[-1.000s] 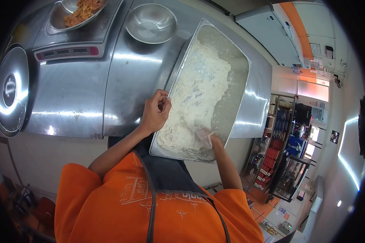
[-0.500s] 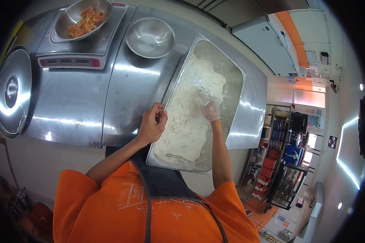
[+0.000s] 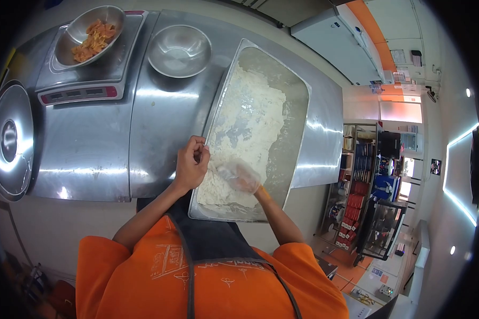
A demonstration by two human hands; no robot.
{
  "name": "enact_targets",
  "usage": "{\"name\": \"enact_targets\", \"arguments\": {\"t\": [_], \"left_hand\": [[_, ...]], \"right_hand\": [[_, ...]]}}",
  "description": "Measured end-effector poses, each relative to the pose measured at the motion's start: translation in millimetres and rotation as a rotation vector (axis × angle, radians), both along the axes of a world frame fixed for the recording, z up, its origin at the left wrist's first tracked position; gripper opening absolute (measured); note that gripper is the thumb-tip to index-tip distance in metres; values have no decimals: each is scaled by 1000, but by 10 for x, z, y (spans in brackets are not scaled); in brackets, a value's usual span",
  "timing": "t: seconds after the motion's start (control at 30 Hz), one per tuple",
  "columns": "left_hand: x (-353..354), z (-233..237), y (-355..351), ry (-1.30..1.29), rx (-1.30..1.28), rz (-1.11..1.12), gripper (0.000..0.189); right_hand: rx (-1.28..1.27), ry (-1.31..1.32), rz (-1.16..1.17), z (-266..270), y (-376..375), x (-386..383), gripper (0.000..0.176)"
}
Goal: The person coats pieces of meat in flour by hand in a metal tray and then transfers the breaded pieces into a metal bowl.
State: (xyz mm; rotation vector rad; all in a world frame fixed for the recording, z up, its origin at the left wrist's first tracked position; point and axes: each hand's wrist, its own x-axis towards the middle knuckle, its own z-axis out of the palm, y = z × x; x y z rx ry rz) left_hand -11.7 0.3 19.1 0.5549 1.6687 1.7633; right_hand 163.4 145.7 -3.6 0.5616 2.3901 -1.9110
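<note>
A deep rectangular metal tray holds a layer of white flour, spread unevenly so that bare metal shows through in patches. My left hand is closed at the tray's left rim, its curled fingers and thumb pinching the edge. Inside the near part of the tray, my right hand wears a clear plastic glove and presses into the flour. Its fingers point left and are smeared by motion, partly covered with flour.
On the steel table, an empty metal bowl stands left of the tray. Farther left, a scale carries a tilted bowl of orange-coated meat pieces. A round metal lid lies at the far left.
My right hand has swept through the flour toward me and to the left, baring metal in the tray's middle. My left hand stays at the rim. The view has shifted slightly.
</note>
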Motion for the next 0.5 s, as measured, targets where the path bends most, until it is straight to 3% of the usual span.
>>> {"name": "enact_targets", "arguments": {"t": [0.07, 0.13, 0.27, 0.33, 0.37, 0.43, 0.5], "left_hand": [[23, 3, -14, -9, -28, -3, 8], [33, 10, 17, -2, 9, 31, 8], [20, 33, 27, 32, -2, 20, 7], [33, -13, 14, 30, -7, 27, 7], [25, -23, 16, 35, 2, 11, 7], [37, -38, 12, 23, -23, 19, 8], [48, 1, 21, 43, 37, 25, 9]], "right_hand": [[-117, -42, -180, -320, 444, 240, 31], [561, -93, -280, -215, 739, 30, 33], [402, -54, -440, -523, 298, 265, 35], [-81, -210, -136, -428, 115, 563, 40], [-74, -204, -154, -175, 135, 461, 40], [202, -712, 85, 608, 189, 139, 43], [775, -644, 58, -877, 749, 1221, 33]]}}
